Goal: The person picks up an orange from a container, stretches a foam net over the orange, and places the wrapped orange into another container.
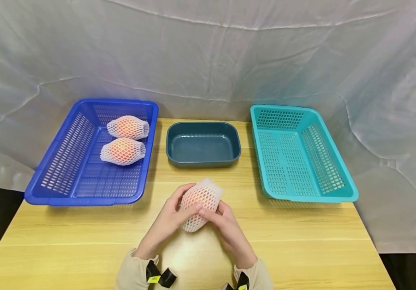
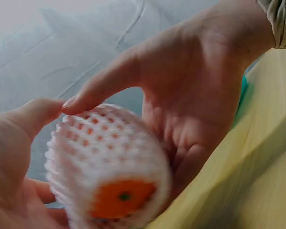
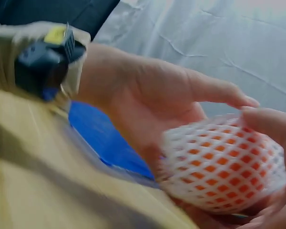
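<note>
An orange in a white foam net sleeve (image 1: 200, 203) is held between both hands above the middle of the table. My left hand (image 1: 168, 219) grips its left side, while my right hand (image 1: 231, 231) grips the right side. Both thumbs lie on top of the net, their tips close together. Through the open end of the sleeve, the left wrist view shows bare orange peel (image 2: 109, 198) with a small green stem spot. In the right wrist view the net (image 3: 224, 167) stretches around the fruit. The fingers underneath are partly hidden.
At left stands a blue basket (image 1: 88, 201) with two netted fruits, one behind (image 1: 128, 127) and one in front (image 1: 123, 151). A dark teal rectangular dish (image 1: 203, 164) sits at the back centre, and a turquoise basket (image 1: 309, 199) at right. Grey cloth (image 1: 208, 60) hangs behind the wooden table (image 1: 66, 249).
</note>
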The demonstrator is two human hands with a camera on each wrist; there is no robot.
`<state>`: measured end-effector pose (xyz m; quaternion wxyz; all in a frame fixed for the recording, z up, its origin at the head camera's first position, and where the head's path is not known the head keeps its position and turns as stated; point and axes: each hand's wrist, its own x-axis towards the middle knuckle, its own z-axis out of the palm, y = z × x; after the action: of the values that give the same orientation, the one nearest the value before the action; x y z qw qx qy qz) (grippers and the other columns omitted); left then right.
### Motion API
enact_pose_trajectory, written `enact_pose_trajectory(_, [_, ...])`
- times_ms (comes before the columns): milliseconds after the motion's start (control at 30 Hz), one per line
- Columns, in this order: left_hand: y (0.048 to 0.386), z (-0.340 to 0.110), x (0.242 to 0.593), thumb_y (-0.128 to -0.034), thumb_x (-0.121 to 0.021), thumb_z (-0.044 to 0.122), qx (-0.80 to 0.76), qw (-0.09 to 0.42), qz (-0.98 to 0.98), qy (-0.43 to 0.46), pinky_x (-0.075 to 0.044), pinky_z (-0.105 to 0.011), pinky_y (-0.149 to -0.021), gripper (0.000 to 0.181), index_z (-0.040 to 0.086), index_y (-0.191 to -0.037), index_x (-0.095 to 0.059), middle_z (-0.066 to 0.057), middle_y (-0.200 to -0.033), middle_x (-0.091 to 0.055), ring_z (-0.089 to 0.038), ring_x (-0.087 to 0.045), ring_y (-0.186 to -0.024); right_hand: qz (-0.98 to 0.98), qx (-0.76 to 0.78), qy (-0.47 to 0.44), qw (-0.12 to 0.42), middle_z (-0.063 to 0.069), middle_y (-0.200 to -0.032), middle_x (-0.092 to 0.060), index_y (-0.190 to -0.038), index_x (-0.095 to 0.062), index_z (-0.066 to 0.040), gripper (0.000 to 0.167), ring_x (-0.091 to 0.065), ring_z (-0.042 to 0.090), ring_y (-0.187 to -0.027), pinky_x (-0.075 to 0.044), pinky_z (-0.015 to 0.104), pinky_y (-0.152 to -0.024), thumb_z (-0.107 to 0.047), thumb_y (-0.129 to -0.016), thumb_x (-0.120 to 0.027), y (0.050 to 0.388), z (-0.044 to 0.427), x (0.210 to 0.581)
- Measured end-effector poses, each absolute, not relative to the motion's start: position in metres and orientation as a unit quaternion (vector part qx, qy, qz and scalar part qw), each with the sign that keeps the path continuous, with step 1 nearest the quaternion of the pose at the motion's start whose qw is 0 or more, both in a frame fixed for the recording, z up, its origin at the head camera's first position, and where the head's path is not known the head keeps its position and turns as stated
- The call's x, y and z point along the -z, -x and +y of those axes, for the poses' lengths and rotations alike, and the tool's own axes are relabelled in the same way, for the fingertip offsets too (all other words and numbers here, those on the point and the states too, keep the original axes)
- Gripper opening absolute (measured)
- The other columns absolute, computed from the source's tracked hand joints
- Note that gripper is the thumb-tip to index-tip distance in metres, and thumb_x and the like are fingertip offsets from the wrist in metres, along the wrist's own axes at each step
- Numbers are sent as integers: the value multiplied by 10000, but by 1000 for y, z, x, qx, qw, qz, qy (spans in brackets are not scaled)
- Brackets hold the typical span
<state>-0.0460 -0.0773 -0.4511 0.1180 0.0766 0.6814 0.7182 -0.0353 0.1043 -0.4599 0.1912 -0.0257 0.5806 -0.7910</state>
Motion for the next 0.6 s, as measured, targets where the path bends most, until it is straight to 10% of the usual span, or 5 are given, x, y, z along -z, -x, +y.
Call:
enact_pose_trajectory(367, [40,-83,467,-955,-607,181,-802,284,511,-125,-457,-488,-1017,705,-34,-1506,-224,-197,-1331,-498,-285,-549,-1187,821,535,90,176,55,-1096,-680,-1363,-536,-80,650,-645,153,-971,-538,322,-827,-398,-849,-776,35,120,431])
enact_pose_trajectory(600, [31,-79,471,-894,-588,47,-882,288,364,-78,-421,-469,-1060,733,-70,-1489,-177,-125,-1301,-519,-260,-546,-1204,801,566,73,180,101,-909,-688,-1445,-434,21,608,-681,241,-738,-585,408,-695,-346,-991,-606,40,132,414])
